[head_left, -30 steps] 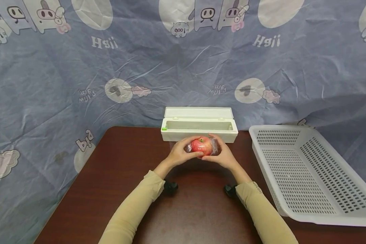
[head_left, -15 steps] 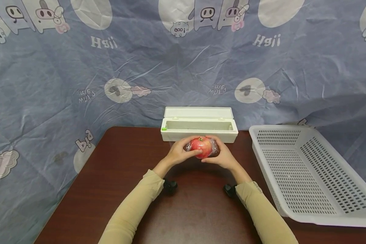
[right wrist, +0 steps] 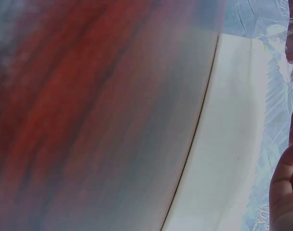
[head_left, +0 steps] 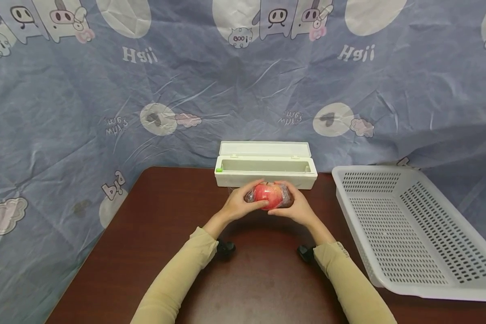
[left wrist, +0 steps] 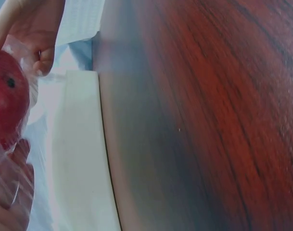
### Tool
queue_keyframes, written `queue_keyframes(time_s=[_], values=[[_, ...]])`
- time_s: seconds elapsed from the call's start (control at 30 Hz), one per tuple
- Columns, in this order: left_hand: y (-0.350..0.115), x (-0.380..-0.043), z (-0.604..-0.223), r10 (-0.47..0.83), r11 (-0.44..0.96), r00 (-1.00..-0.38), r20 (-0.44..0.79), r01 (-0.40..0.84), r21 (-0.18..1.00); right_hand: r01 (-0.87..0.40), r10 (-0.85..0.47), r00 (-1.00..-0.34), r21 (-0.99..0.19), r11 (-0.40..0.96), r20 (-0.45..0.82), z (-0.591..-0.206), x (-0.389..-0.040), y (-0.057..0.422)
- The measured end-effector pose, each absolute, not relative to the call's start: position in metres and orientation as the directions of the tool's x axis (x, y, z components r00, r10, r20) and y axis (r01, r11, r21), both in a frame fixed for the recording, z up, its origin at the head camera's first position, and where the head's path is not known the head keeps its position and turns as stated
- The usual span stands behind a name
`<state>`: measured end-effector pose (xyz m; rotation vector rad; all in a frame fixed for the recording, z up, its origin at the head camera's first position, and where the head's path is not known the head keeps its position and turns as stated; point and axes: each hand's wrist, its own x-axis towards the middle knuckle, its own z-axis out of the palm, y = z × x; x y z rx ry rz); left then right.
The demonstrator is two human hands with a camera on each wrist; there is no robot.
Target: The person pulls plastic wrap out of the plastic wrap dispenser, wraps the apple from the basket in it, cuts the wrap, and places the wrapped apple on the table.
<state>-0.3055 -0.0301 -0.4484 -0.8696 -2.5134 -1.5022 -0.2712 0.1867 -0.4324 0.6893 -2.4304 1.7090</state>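
Observation:
A red apple (head_left: 268, 194) with clear plastic wrap (head_left: 287, 196) around it is held above the table, in front of the long white box. From the left, my left hand (head_left: 240, 202) grips it, thumb across the near side. My right hand (head_left: 299, 206) holds the opposite side, with its fingers behind the wrap. In the left wrist view the apple (left wrist: 9, 96) shows its dark end, and loose film (left wrist: 26, 53) stretches towards the right hand (left wrist: 35, 24). Only part of the right hand (right wrist: 286, 192) appears at the edge of the right wrist view.
The long white box (head_left: 266, 181) stands at the table's back with its lid raised and a green piece (head_left: 218, 170) at its left end. On the right lies a white perforated basket (head_left: 401, 234). A patterned cloth (head_left: 227, 90) hangs behind the brown table (head_left: 178, 193).
The apple has turned in my hands, so its stem now sits at the far upper edge. My right fingers have come down from a raised position onto the wrap.

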Motion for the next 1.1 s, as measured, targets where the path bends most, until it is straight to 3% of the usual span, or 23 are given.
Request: queue_keyframes(time_s=[0.4,0.93,1.1], values=[[-0.0284,-0.3085,-0.4554,0.451,0.265,-0.740,0.499,0.645,0.717,-0.409,-0.296,-0.897,-0.872,0.269,0.329,-0.4313,-0.2716,0.1868],[-0.0295,-0.3090,-0.4524,0.489,0.370,-0.733,0.472,0.665,0.649,-0.385,-0.281,-0.910,-0.874,0.297,0.305,-0.4314,-0.2694,0.1891],[-0.0308,-0.3094,-0.4514,0.511,0.379,-0.724,0.463,0.673,0.635,-0.418,-0.288,-0.893,-0.875,0.244,0.346,-0.4342,-0.2706,0.1901]])
